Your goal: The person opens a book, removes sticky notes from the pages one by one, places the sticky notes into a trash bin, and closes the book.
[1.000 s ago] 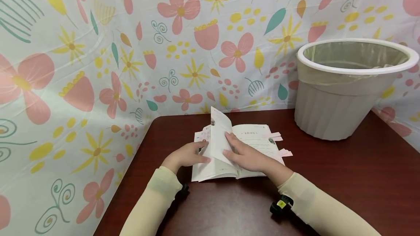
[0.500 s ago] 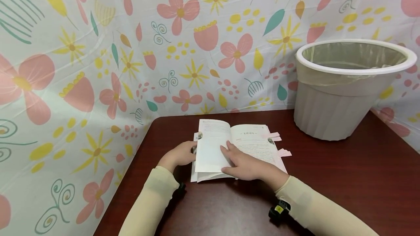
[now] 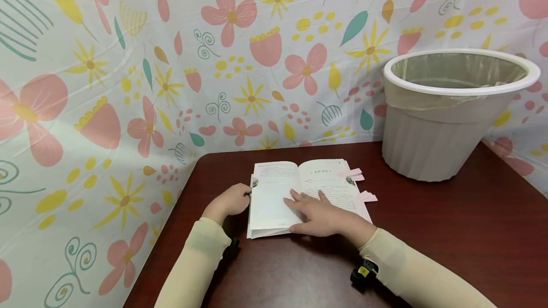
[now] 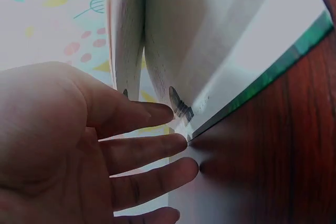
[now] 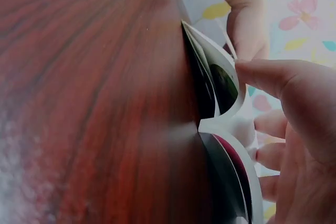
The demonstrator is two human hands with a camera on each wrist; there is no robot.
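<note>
A cloth-screened corner, home or studio unclear: flower-printed fabric [image 3: 167, 51] hangs left and far of a reddish-brown table [image 3: 295, 274], and a lined wastebasket [image 3: 428, 141] stands on its far right.

My right hand [image 3: 320, 215] covers part of the open book [image 3: 272, 203]; its print [image 3: 320, 172] is too small to read, and the lower edge crops my sleeves [image 3: 192, 260].

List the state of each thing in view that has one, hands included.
Book: open, on the table
Pink tabs: sticking out past the right page edge
Bin: upright, lined
Left hand: at the book's left edge
Right hand: on the pages, fingers spread
</note>
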